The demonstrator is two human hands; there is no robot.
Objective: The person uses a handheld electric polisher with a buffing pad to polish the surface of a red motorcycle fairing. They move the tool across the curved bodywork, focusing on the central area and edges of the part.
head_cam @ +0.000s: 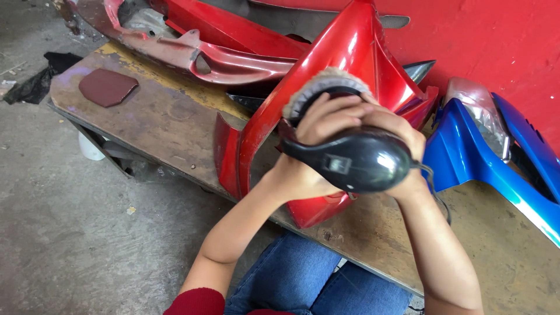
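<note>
- Gripping hard, both hands are on a black polishing machine (353, 160) at the centre of the head view, its woolly buffing pad (322, 84) pressed against the glossy red fairing panel (356, 46) at twelve o'clock from the machine.
- Left hand (309, 149) wraps the tool from nine o'clock, fingers (335, 111) curled together over the top near the pad.
- Right hand (402, 143) clamps from three o'clock, fingers pressed together around the body; a cord trails down by that wrist.
- Red panel stands tilted on the worn wooden desk (175, 122).
- At three o'clock, a blue fairing piece (466, 157) lies just beside the red one.
- At eleven o'clock, another red body part (233, 58) rests farther back.
- At nine o'clock, a dark red flat patch (107, 86) lies well apart.
</note>
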